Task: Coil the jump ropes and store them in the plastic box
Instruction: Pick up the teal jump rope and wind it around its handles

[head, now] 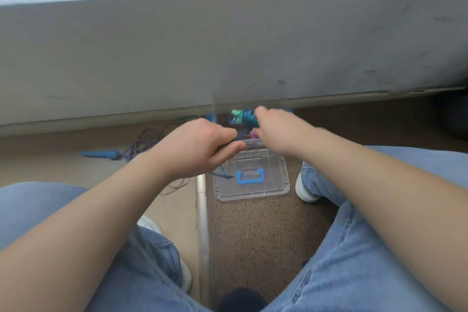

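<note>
the teal jump rope [243, 118] is bunched just above the clear plastic box [254, 144]. the right grip [276, 132] is curled round the bundle, and the left grip [197, 149] seems to pinch a trailing strand, though blur hides the fingertips. the rope is probably light, limp and springy, so hold across all the loops. the box's clear walls are hard to see. its lid [250, 177] lies just in front on the floor, and a blue-handled rope [101, 154] lies well apart to the left.

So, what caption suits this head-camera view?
Left hand and right hand hold a coiled teal jump rope at the clear plastic box, lid on the floor.
</note>
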Motion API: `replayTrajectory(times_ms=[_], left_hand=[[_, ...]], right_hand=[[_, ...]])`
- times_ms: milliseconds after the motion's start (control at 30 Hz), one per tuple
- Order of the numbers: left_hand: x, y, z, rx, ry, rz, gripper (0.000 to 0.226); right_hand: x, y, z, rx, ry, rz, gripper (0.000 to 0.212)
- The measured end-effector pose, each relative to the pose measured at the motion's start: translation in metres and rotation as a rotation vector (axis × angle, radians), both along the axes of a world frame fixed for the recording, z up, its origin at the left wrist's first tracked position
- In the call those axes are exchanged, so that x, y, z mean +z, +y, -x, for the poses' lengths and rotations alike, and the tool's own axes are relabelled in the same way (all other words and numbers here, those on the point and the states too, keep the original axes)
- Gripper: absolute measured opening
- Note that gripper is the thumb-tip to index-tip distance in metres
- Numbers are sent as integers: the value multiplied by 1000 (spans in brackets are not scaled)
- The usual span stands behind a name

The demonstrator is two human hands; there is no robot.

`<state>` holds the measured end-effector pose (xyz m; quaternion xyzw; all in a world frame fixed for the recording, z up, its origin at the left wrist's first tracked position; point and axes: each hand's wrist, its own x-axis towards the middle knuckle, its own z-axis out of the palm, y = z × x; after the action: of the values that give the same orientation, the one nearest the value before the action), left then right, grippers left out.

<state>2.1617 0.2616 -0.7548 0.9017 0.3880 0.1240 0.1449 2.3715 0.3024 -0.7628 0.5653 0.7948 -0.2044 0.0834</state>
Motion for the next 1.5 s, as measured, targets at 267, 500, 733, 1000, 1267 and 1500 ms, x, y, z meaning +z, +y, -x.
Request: replayTrajectory(times_ms=[267,500,733,1000,1267,1500], left_hand=[[-13,26,23,314,-67,78,51],[-24,32,35,527,-166,255,74],[-21,32,40,373,-56,9,33],[-17,24,45,333,13,-282,55],[-23,20,34,300,100,-283,58],[-24,14,9,294,116,175,35]], right_hand=[[9,-43,33,520,223,209,19],[48,-27,21,389,373,120,19],[65,-23,9,251,582,319,12],[73,-16,-4,271,415,545,16],[69,-20,-3,249,382,898,20],[55,-25,15,41,889,904,13]])
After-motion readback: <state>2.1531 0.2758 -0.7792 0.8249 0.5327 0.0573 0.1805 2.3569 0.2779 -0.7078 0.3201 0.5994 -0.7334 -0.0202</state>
